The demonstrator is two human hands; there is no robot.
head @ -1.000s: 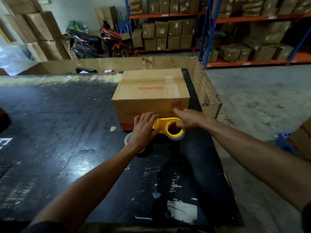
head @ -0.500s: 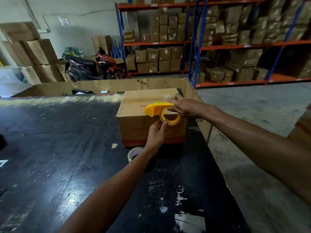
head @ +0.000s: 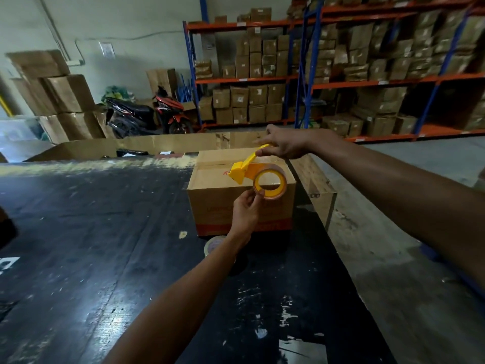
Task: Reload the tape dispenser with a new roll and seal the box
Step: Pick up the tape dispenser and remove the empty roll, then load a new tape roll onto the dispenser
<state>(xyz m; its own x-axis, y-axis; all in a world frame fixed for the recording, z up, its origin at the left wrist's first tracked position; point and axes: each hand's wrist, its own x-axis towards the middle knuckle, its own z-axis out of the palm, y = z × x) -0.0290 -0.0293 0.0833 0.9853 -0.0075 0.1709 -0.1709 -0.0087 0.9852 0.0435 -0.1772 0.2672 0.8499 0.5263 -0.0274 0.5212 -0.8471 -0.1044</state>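
Yellow tape dispenser (head: 242,171) with tape roll (head: 270,184) was held above the cardboard box (head: 220,203) at the table's (head: 91,232) far right edge. My right hand (head: 282,143) pinched its handle; left hand's (head: 245,210) fingers gripped the roll. Spare roll (head: 213,244) lay before the box.

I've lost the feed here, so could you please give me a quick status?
Right hand holds dispenser handle, left hand pinches roll. Dispenser above box. Spare roll beside box, not blocking.
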